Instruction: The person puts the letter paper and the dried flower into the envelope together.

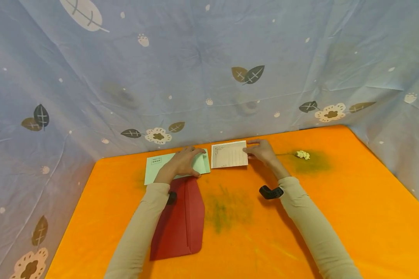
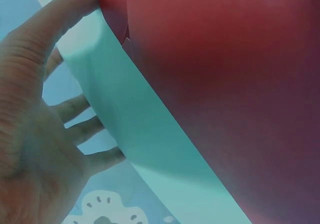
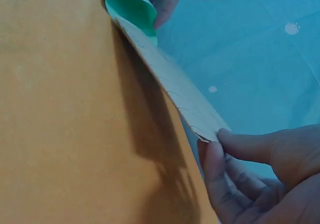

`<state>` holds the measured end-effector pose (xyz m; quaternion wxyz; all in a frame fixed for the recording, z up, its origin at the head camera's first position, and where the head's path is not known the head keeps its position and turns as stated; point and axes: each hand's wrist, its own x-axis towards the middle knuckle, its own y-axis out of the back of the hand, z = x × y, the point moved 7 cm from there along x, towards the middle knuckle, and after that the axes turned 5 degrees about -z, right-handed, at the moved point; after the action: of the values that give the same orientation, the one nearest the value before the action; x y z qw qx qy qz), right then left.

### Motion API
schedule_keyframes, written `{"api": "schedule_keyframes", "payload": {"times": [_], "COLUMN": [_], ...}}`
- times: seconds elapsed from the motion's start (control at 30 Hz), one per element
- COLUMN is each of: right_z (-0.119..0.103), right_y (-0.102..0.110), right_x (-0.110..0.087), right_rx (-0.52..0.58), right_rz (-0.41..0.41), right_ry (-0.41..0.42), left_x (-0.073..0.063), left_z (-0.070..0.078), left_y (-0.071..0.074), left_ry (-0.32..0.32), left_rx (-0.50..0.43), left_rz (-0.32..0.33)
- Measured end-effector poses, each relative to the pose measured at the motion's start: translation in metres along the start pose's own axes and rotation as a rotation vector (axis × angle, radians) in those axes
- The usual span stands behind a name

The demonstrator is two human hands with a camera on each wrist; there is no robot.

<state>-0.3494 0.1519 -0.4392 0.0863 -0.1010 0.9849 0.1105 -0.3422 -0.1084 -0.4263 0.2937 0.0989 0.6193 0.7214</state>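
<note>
- Cream paper makes up the lined card point(image 1: 229, 154), which in the head view stands out just beside the right end of the mint envelope point(image 1: 153, 170), towards the back of the orange worktop point(image 1: 248, 244). The right grip point(image 1: 262, 152) pinches the card's right end; the left grip point(image 1: 182, 162) spans the envelope. A red envelope point(image 1: 172, 232) lies nearer the person.
- Left wrist view: thumb and fingers hold opposite long edges of the mint envelope, parted by its width. Thin paper like this should be light and crease easily, so a gentle edge hold suits it.
- Right wrist view: thumb and fingertips nearly meet on the card's end; the envelope's mouth gapes beyond. Probably light and fairly stiff, the card could buckle if pushed; the outer end seems the best hold. Whether its tip is inside, I cannot tell.
</note>
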Motion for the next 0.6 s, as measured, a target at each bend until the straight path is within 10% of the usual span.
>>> {"api": "schedule_keyframes", "payload": {"times": [0.6], "right_z": [0.012], "right_y": [-0.024], "right_x": [0.007], "right_rx": [-0.011], "right_rz": [-0.021], "right_ry": [-0.018], "left_x": [-0.002], "left_z": [0.002], "left_y": [0.002], "left_ry": [-0.001], "left_rx": [-0.011], "left_rz": [0.013]}}
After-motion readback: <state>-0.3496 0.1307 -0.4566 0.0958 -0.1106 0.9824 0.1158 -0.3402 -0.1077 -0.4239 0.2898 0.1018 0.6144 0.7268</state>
